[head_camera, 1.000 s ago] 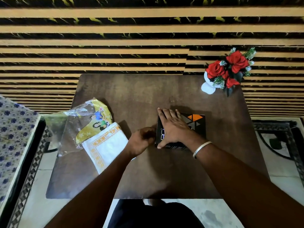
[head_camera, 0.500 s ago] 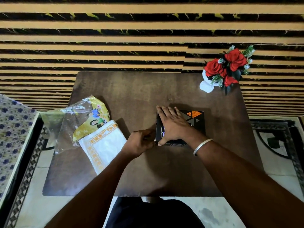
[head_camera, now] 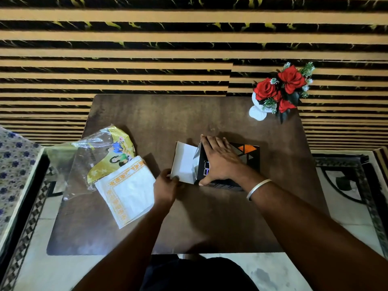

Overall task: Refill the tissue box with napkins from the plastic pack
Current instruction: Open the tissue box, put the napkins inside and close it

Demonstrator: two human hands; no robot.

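Observation:
A black tissue box (head_camera: 251, 156) with an orange pattern lies near the middle of the dark table (head_camera: 189, 118). My right hand (head_camera: 220, 161) lies flat on its top and presses it down. The box's left end flap (head_camera: 182, 162), white inside, stands swung open. My left hand (head_camera: 165, 186) pinches that flap's near corner. A stack of white napkins (head_camera: 128, 190) with orange borders lies to the left. It sticks out of a crumpled clear and yellow plastic pack (head_camera: 98, 152).
A white vase of red roses (head_camera: 279, 91) stands at the table's far right corner. A striped black and tan wall runs behind the table. A blue-flowered cushion (head_camera: 12, 164) lies at the left edge. Patterned floor shows on both sides.
My left hand has pulled the box's left end flap out and open; earlier that end was shut. My right hand has stayed flat on the box.

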